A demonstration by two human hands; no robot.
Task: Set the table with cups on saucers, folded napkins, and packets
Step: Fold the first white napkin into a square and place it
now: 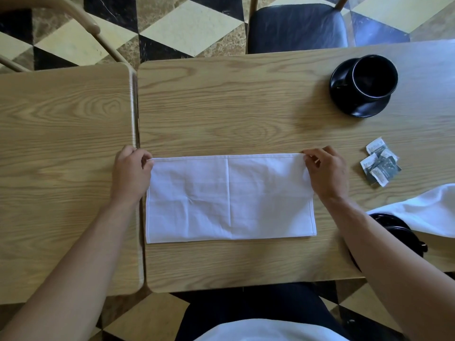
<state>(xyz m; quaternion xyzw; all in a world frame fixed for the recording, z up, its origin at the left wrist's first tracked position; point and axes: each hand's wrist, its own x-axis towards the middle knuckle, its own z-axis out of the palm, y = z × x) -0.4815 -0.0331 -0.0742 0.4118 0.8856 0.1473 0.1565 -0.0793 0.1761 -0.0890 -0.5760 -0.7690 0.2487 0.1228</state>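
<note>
A white napkin [229,198] lies flat on the wooden table [246,107], folded into a wide rectangle. My left hand [131,173] pinches its far left corner. My right hand [325,172] pinches its far right corner. A black cup [374,77] stands on a black saucer [344,99] at the far right. Several grey and white packets [380,166] lie in a loose pile right of my right hand. A second white napkin [428,210] lies crumpled at the right edge, over part of another black cup and saucer [403,232] half hidden behind my right forearm.
A second wooden table [64,168] butts against the left side, with a narrow gap between them. A dark-cushioned chair [298,25] stands across the table. A curved wooden chair frame [81,23] is at the far left over a checkered floor.
</note>
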